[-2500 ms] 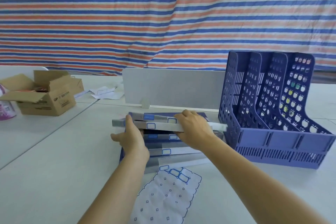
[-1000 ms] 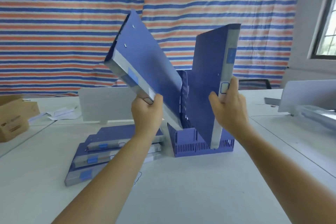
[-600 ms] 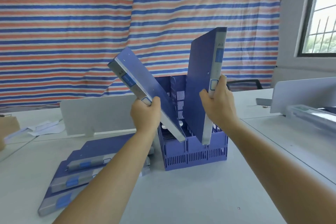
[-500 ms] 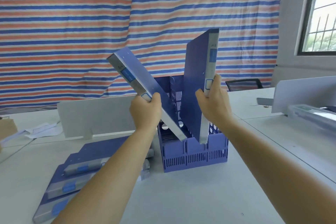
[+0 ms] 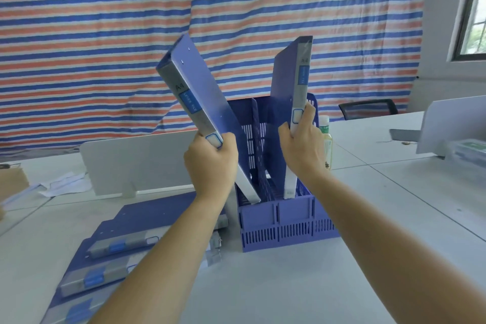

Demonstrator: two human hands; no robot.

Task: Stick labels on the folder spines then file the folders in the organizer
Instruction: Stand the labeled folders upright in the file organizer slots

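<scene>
I see my left grip (image 5: 210, 163) clenched around the spine of a tilted blue folder (image 5: 197, 92), whose lower end sits in the left slot of the blue file organizer (image 5: 278, 218). My right grip (image 5: 302, 150) clasps a near-upright folder (image 5: 288, 81) standing in a slot further right. More folders (image 5: 147, 216) lie stacked on the tabletop (image 5: 289, 284) just left of the organizer.
</scene>
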